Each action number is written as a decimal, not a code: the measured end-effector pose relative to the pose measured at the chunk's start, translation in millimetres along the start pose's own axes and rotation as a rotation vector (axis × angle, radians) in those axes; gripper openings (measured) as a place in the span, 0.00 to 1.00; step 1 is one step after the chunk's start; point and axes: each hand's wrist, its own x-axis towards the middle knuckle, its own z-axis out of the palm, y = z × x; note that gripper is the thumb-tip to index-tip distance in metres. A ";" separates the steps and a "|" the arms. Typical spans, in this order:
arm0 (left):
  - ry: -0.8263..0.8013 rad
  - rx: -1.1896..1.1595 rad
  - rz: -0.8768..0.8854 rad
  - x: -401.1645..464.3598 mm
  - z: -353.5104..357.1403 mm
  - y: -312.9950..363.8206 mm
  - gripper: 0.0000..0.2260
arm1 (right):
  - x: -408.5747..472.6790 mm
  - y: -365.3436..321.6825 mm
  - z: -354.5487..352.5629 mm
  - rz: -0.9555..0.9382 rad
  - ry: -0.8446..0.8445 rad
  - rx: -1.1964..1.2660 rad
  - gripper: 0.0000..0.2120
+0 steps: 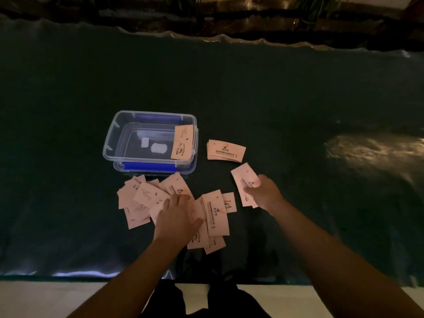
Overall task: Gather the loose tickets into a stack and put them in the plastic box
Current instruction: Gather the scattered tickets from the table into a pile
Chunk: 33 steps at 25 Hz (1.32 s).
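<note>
Several loose pale-pink tickets (142,198) lie scattered on the dark table in front of a clear plastic box (110,143) with blue clips. One ticket (182,142) leans inside the box against its right wall. A small neat stack of tickets (226,150) lies right of the box. My left hand (176,214) rests flat on the scattered pile, fingers spread. My right hand (263,191) holds a few tickets (244,177) just above the table, right of the pile.
The dark green table cover (298,111) stretches wide to the right and far side. Its near edge (68,274) runs along the bottom, with pale floor below. A bright light patch (376,148) shines at the right. Plants and a ledge line the far edge.
</note>
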 end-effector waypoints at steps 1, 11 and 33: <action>-0.011 -0.048 -0.035 -4.9 1.8 -0.9 0.34 | -6.0 1.6 -1.4 0.037 -0.001 0.057 0.26; -0.071 -0.342 -0.187 -20.5 15.3 -6.3 0.28 | -79.7 0.8 35.5 0.035 -0.346 0.239 0.09; -0.262 -0.718 -0.037 -18.1 21.9 36.5 0.11 | -103.3 33.0 47.0 0.189 -0.179 0.557 0.11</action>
